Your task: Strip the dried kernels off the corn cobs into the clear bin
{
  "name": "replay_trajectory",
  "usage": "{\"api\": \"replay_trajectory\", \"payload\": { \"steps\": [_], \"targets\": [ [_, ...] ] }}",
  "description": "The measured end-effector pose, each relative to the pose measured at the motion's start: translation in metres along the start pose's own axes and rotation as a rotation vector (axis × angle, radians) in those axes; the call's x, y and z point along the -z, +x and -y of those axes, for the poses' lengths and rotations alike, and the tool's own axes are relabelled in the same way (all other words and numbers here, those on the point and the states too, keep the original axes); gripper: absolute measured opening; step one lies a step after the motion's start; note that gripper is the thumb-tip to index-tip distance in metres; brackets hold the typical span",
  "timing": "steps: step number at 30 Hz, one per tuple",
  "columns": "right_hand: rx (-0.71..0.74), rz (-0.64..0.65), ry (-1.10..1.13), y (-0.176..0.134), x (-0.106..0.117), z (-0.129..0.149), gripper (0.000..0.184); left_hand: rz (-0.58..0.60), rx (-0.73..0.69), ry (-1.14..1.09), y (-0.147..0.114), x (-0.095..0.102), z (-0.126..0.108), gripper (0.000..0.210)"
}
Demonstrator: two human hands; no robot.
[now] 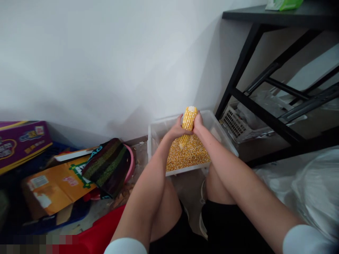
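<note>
An ear of corn [188,120], yellow with pale kernels, is held tilted upright between my two hands. My left hand [178,129] wraps round its left side, the thumb and fingers against the cob. On the other side, my right hand [198,122] is closed on the ear, its fingers partly hidden behind it. Below the hands stands a translucent plastic bin [153,135] by the wall. Loose corn kernels [184,157] cover its bottom. The lower end of the ear hangs just over these kernels; whether it touches them I cannot tell.
On the left lie a purple box [25,143], an orange carton [59,183], a dark mesh bag [108,165] and a pink basin [130,164]. A black table frame [241,60] rises on the right, with a white basket [235,125] beneath. Clear plastic bags [317,187] are at lower right.
</note>
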State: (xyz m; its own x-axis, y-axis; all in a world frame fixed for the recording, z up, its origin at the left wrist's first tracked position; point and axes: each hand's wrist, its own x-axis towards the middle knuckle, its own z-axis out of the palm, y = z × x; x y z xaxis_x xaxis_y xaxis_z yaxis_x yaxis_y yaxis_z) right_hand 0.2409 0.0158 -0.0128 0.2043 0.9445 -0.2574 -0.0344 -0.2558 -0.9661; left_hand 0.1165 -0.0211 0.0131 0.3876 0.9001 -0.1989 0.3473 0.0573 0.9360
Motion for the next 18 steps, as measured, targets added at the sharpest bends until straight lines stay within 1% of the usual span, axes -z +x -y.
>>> {"api": "replay_trajectory", "payload": {
  "steps": [2,3,4,5,8,10,12,15,18],
  "targets": [
    [-0.055,-0.111,0.000,-0.001,-0.004,0.000,0.074,-0.166,-0.038,0.170,0.006,-0.010,0.005,0.109],
    [-0.075,-0.150,-0.010,-0.001,-0.004,0.001,0.070,-0.215,-0.035,0.227,0.008,-0.013,0.006,0.101],
    [-0.080,-0.172,-0.026,-0.002,-0.002,0.002,0.066,-0.230,-0.024,0.256,0.010,-0.013,0.008,0.093],
    [-0.079,-0.182,-0.037,-0.003,0.000,0.005,0.063,-0.220,-0.011,0.263,0.012,-0.011,0.009,0.087],
    [-0.045,-0.160,-0.032,-0.008,0.011,0.013,0.059,-0.155,0.011,0.288,0.011,0.000,0.011,0.081],
    [-0.006,-0.147,-0.093,-0.012,0.017,0.018,0.059,-0.092,0.020,0.380,0.007,0.007,0.012,0.077],
    [0.057,-0.144,-0.267,-0.017,0.022,0.020,0.060,-0.009,-0.012,0.475,0.002,0.012,0.012,0.069],
    [0.198,-0.103,-0.568,-0.027,0.027,0.018,0.061,0.114,-0.063,0.545,-0.004,0.015,0.008,0.058],
    [0.277,-0.017,-0.721,-0.035,0.030,0.016,0.065,0.189,-0.089,0.637,-0.010,0.015,0.000,0.051]
  ]
}}
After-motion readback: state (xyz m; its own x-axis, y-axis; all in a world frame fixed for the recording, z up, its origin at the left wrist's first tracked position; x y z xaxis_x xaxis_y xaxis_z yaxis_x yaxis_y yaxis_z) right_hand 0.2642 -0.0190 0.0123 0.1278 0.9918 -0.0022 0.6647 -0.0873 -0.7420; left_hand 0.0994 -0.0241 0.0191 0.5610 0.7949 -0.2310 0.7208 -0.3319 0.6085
